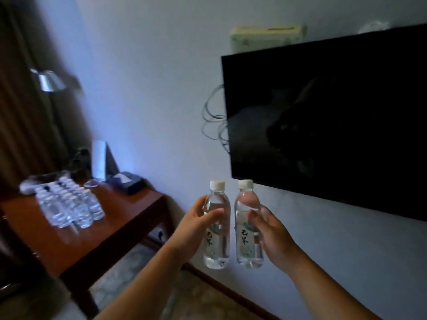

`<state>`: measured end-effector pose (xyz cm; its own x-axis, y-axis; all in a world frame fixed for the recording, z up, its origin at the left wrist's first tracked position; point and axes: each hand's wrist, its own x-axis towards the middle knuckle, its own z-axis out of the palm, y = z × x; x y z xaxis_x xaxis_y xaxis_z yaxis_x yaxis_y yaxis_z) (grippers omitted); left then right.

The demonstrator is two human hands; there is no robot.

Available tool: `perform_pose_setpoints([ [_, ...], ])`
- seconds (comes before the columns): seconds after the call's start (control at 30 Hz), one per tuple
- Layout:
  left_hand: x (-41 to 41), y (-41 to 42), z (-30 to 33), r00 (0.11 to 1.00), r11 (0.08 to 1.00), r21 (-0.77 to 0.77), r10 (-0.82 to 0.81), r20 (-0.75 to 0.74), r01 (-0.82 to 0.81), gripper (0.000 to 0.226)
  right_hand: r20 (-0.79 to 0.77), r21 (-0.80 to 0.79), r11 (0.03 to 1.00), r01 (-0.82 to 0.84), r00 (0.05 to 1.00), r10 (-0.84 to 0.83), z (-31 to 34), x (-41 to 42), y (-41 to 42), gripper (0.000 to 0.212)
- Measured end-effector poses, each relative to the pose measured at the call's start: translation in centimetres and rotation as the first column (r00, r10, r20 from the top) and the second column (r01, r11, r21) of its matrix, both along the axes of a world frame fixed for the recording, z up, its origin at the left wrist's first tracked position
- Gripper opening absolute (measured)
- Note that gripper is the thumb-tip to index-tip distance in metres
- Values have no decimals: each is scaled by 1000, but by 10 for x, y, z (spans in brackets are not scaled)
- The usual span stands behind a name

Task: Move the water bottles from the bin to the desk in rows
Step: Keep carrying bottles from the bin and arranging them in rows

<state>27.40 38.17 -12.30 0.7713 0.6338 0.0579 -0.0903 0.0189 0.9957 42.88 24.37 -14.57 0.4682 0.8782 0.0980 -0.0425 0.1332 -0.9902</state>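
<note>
Now btl [217, 227] per hand [196, 225].

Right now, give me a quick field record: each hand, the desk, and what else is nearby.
left hand: grips left bottle, upright, in the air
right hand: grips right bottle, upright, in the air
desk: blurred cluster of bottles already standing on it
bin: not in view
wall: dark TV mounted to the right

Label of right-held bottle [249, 229]: two dark brush-style Chinese characters, stacked vertically, just below the right hand's thumb; not legible with certainty. Label of left-held bottle [216, 227]: similar characters below the left hand's fingertips, partly covered, unreadable. No other text discernible.
</note>
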Motion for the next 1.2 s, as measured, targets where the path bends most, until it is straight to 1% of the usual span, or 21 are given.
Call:
perform_pose_setpoints([
  [0.13,-110,57,23,985,982,81,172,-16,-171,59,9,71,989,-130,991,130,20,-87,83,62],
  [0.23,-196,99,33,965,960,102,261,-5,-259,61,31,79,967,-243,970,241,32,-155,142,80],
  [0.3,-246,125,37,948,943,119,317,-26,-312,63,34,80,957,-280,960,278,38,-195,177,91],
  [0.33,-267,136,38,939,935,122,341,-42,-334,65,59,79,956,-283,959,279,40,-212,194,90],
  [0.4,-303,157,38,923,921,120,380,-63,-371,67,105,77,943,-323,943,314,38,-242,225,80],
  [0.47,-333,177,33,905,905,113,420,-71,-411,68,103,60,924,-377,923,370,30,-265,255,77],
  [0.6,-373,217,13,862,870,87,493,-116,-485,65,42,19,871,-490,871,489,6,-301,318,56],
  [0.67,-387,242,4,843,854,73,520,-142,-514,64,30,11,850,-527,849,527,-5,-315,354,51],
  [0.73,-400,274,1,817,837,96,547,-184,-539,63,39,3,835,-550,835,549,-8,-329,392,48],
  [0.8,-410,311,3,794,822,145,570,-212,-551,61,57,11,833,-553,832,551,-6,-339,432,50],
  [0.93,-426,383,6,732,783,207,622,-277,-587,59,35,-12,846,-532,846,532,-12,-348,506,66],
  [1.0,-434,412,3,700,765,236,643,-311,-599,59,35,-27,841,-541,840,541,-21,-352,537,68],
  [1.1,-444,454,-1,653,727,277,687,-319,-628,57,13,-39,854,-519,854,520,-31,-360,581,71],
  [1.2,-456,488,-11,633,719,277,694,-343,-638,55,-4,-75,838,-541,840,542,-41,-374,612,67],
])
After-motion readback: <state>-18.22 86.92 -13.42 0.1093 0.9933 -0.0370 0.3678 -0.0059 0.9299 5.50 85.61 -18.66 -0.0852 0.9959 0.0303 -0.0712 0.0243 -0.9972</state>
